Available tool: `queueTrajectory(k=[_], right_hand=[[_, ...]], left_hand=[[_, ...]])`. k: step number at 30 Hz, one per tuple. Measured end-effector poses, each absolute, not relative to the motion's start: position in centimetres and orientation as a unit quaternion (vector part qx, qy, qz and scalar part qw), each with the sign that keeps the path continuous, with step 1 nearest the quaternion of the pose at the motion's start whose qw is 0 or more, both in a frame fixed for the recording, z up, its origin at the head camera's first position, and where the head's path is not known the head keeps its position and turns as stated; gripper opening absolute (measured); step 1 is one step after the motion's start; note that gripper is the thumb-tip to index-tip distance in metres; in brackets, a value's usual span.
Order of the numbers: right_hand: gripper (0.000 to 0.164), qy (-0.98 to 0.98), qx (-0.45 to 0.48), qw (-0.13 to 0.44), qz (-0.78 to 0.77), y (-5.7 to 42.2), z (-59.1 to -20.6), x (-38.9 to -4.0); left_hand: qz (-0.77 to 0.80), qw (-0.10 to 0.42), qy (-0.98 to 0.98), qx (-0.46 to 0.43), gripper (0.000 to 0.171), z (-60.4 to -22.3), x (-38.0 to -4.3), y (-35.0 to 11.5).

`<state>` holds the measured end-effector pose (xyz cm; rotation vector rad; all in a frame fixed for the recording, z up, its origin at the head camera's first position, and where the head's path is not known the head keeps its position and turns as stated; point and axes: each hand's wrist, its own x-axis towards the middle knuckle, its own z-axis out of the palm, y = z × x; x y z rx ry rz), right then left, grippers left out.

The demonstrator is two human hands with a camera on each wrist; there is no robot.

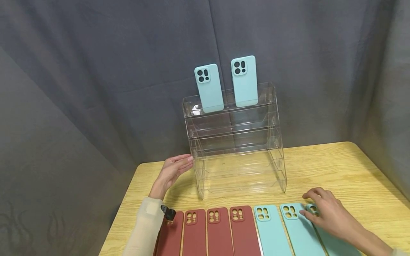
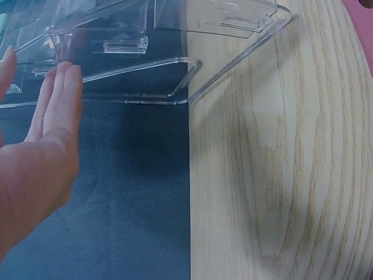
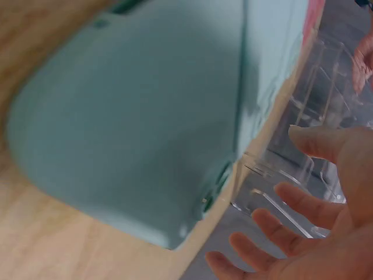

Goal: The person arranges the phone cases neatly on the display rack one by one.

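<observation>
A clear acrylic display rack [image 1: 233, 151] with stepped tiers stands on the table. Two light teal phone cases, a left one [image 1: 212, 93] and a right one [image 1: 246, 85], lean upright in its top tier. My left hand [image 1: 169, 173] is at the rack's left side, fingers extended with their tips at the side panel; in the left wrist view the hand [image 2: 49, 134] has its fingers straight. Over the rightmost teal case [image 1: 336, 243] in the front row hovers my right hand [image 1: 330, 215], thumb and fingers spread and holding nothing. It partly hides that case's camera cutout.
Along the front lie dark red phone cases [image 1: 219, 233] on the left and teal cases [image 1: 272, 233] on the right, side by side. The left wrist camera [image 1: 168, 212] overlaps a red case. A grey curtain [image 1: 128, 71] hangs behind the wooden table [image 1: 323, 163].
</observation>
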<state>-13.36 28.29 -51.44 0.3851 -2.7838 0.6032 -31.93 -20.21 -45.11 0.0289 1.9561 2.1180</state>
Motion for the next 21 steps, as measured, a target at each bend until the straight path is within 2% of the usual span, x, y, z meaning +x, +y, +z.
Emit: queueTrajectory(k=[4, 21], right_hand=[[0.04, -0.968, 0.122, 0.099, 0.196, 28.4, -51.86, -13.11], [0.043, -0.976, 0.1, 0.039, 0.188, 28.68, -52.12, -13.25]], left_hand=[[0.73, 0.127, 0.672, 0.006, 0.048, -45.05, -31.89, -20.19], [0.733, 0.122, 0.669, 0.0, 0.046, -44.94, -31.52, -20.17]])
